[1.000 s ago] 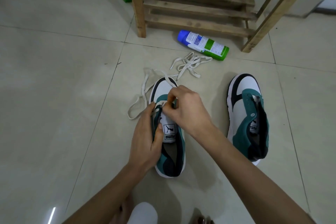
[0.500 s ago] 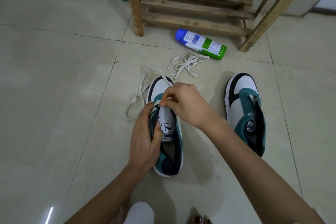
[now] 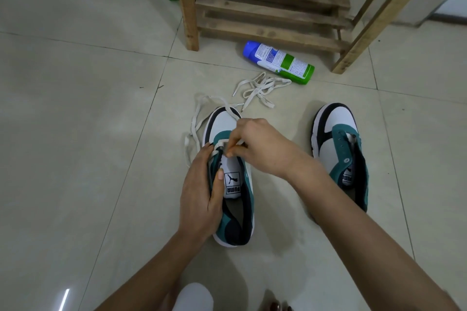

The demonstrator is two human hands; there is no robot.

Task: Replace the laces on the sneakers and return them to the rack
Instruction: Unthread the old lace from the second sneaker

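**Lace pinched at the front eyelets**

The rack (image 3: 273, 15) is seen behind, on the floor. The nearer sneaker (image 3: 225, 124) is gripped along its side by the left hand (image 3: 199, 192); the other sneaker (image 3: 333, 134) is set well apart. The lace (image 3: 188, 149) is pinched at the eyelets by the right hand (image 3: 262, 146).

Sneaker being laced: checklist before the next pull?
1. Left hand steadies the sneaker: ok, grips its side.
2. Right hand has the lace: ok, pinched over the tongue.
3. Lace's loose run free of the spare lace: cannot tell, they lie close past the toe.
4. Other sneaker upright on the floor: ok.
5. Other sneaker laced: not ok, no lace plainly shows in it.
6. Way to the rack free: not ok, spray bottle lies before it.
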